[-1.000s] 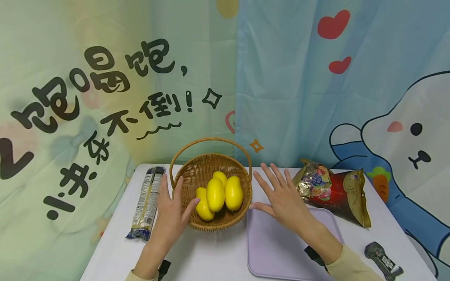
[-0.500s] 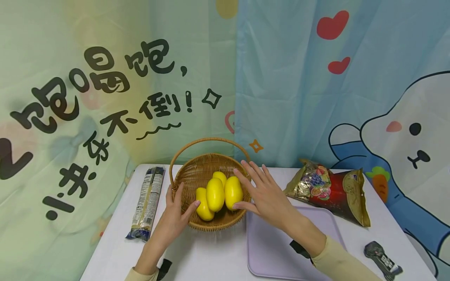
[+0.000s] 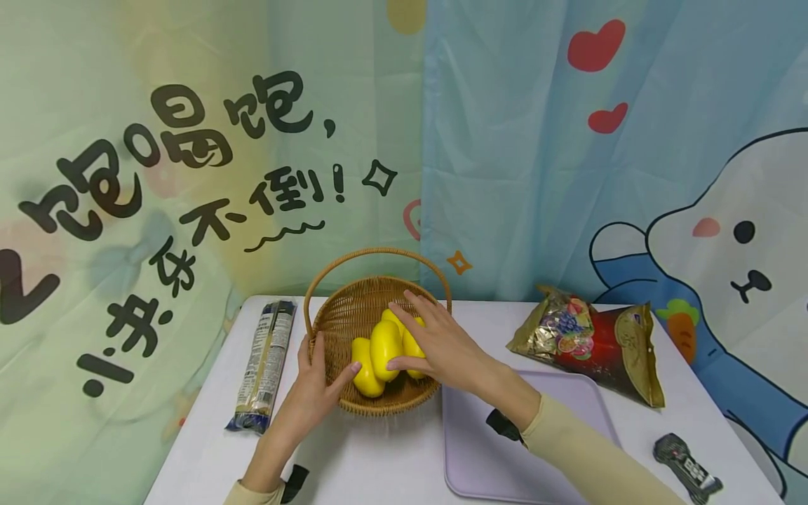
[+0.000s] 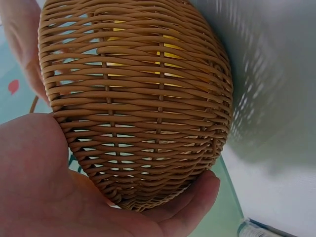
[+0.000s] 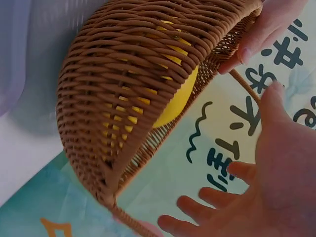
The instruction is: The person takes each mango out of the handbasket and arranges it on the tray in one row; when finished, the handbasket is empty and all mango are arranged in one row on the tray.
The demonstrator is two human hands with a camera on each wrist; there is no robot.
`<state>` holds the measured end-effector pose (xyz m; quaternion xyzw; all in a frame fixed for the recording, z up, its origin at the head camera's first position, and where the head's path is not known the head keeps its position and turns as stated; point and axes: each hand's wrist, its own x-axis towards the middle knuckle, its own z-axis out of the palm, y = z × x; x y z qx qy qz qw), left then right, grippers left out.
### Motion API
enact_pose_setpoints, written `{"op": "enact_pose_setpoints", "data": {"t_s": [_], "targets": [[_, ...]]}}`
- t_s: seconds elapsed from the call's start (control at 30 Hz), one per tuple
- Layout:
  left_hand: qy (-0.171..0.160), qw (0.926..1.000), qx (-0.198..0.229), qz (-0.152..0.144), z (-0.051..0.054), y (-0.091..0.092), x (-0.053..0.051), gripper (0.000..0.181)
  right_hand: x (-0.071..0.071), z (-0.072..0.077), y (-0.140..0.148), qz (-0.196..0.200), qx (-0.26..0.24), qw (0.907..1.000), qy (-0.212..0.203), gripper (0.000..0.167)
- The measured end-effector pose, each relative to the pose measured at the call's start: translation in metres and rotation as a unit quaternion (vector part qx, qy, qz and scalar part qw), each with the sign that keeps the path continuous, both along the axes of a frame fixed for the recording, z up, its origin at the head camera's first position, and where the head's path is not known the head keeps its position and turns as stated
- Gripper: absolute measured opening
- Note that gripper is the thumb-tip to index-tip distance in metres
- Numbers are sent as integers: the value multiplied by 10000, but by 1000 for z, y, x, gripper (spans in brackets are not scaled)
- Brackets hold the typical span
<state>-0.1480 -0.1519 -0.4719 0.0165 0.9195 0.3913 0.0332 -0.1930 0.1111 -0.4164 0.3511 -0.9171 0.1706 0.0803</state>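
A brown wicker basket (image 3: 350,308) with an arched handle stands at the back middle of the table, holding several smooth yellow mangoes (image 3: 386,351). My left hand (image 3: 313,393) grips its left side. In the left wrist view, the fingers of that hand wrap the outside of the woven wall (image 4: 143,103), with the thumb at the rim. Over the basket's right part hovers my right hand (image 3: 445,344), fingers spread, partly covering the right mango. In the right wrist view this hand (image 5: 286,168) is above the basket opening, apart from the mango (image 5: 180,101).
A long packet (image 3: 261,365) lies left of the basket. To the right are a lilac tray (image 3: 467,449) partly under my right forearm, a red and gold snack bag (image 3: 593,344) and a small dark grey packet (image 3: 688,466). A printed curtain (image 3: 492,140) hangs behind the table.
My right hand has moved left from beside the basket to above the mangoes. The left hand has moved slightly and now holds the basket's side. The basket and mangoes have stayed put.
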Motion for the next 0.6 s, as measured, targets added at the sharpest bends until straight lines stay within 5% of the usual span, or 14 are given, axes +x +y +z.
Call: {"op": "enact_pose_setpoints", "data": {"t_s": [0.3, 0.6], "targets": [[-69, 10000, 15, -31, 1, -1, 0, 110, -15, -14, -19, 73, 475, 9918, -1181, 111], [-18, 10000, -20, -20, 0, -1, 0, 111, -18, -26, -30, 76, 891, 9842, -1526, 109]]}}
